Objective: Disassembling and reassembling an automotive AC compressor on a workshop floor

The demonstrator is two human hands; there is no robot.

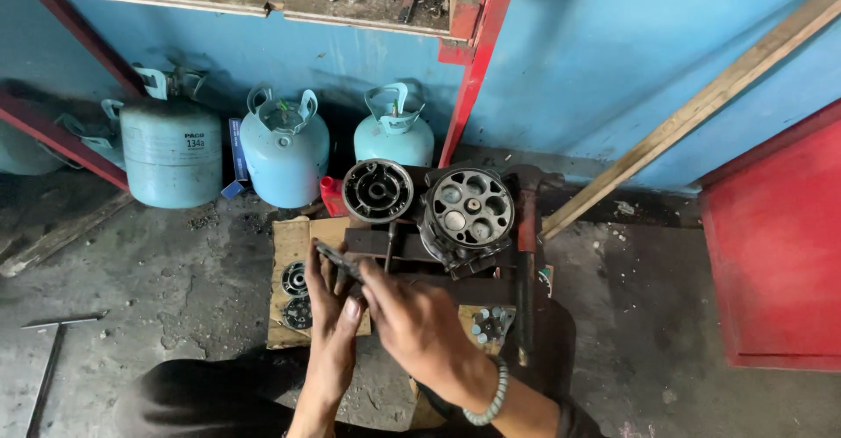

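The person's left hand (331,320) and right hand (419,328) are meeting over a piece of brown cardboard (293,236) lying on the grey concrete floor (158,280). Together they are holding a thin, dark, flat metal plate (337,259), seen nearly edge-on and tilted. The left fingers are closing on its lower edge and the right fingers are pinching it from the other side; both grips are clamped on the plate.

Just beyond the hands, a round grey metal cylinder block with a ring of bores (467,210) is sitting face-up, and a black circular housing (378,190) is resting just beside it on its left. Two dark round discs (297,296) are lying on the cardboard, touching the left hand's edge. A long dark metal bar with a red upper part (526,271) is standing close on the right.

Three pale blue gas cylinders (285,149) are lining the blue wall, well apart from the hands. Open floor is stretching left and right of the cardboard.
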